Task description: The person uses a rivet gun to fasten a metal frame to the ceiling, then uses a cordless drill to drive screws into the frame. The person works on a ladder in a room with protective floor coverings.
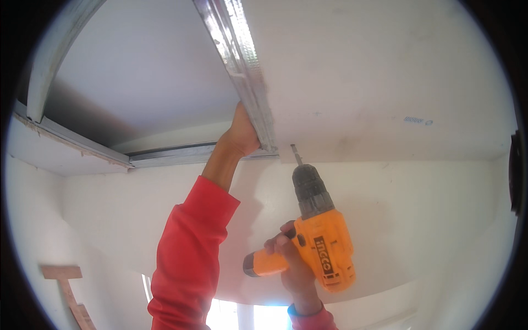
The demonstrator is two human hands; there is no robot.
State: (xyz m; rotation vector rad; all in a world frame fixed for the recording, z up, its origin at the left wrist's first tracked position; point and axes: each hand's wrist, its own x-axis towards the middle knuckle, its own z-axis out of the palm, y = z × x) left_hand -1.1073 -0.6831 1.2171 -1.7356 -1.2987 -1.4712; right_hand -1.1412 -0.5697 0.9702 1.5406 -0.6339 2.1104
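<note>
My right hand (296,267) is wrapped round the grip of an orange and black cordless drill (335,236), which points upward. Its thin bit (297,154) reaches the white ceiling board (374,82) near the board's front edge; whether a screw sits at the tip is too small to tell. Raised through the opening, my left hand (242,132) is up against a shiny metal channel (236,55) that runs along the board's left edge. The fingers of that hand are hidden behind the channel.
A metal frame rail (176,155) borders the opening at the wall, and another metal strip (47,66) curves along its left. Below are a white wall (126,203), a brown T-shaped wooden piece (61,272) at lower left and a bright window (247,316).
</note>
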